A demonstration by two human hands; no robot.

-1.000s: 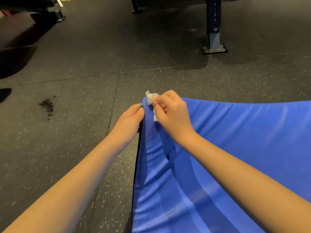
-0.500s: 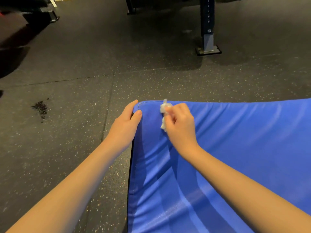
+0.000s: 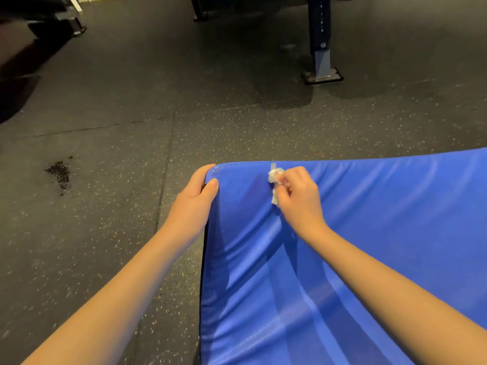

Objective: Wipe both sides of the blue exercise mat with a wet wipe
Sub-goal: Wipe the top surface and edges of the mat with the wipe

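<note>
The blue exercise mat (image 3: 382,233) fills the lower right of the head view, its shiny cover creased in long folds. My left hand (image 3: 193,201) grips the mat's far left corner, thumb on top and fingers curled over the edge. My right hand (image 3: 297,196) pinches a crumpled white wet wipe (image 3: 274,180) and presses it on the mat's top surface just below the far edge, a hand's width right of the corner. The mat's underside is hidden.
Dark speckled rubber floor (image 3: 105,219) surrounds the mat, with a dark stain (image 3: 60,172) to the left. A metal rack post on a base plate (image 3: 322,72) stands beyond the mat. More dark equipment (image 3: 52,19) sits at the top left.
The mat's corner has gone from bunched and lifted to flatter. My right hand has slid the wipe rightward along the far edge, away from my left hand, which now wraps the corner.
</note>
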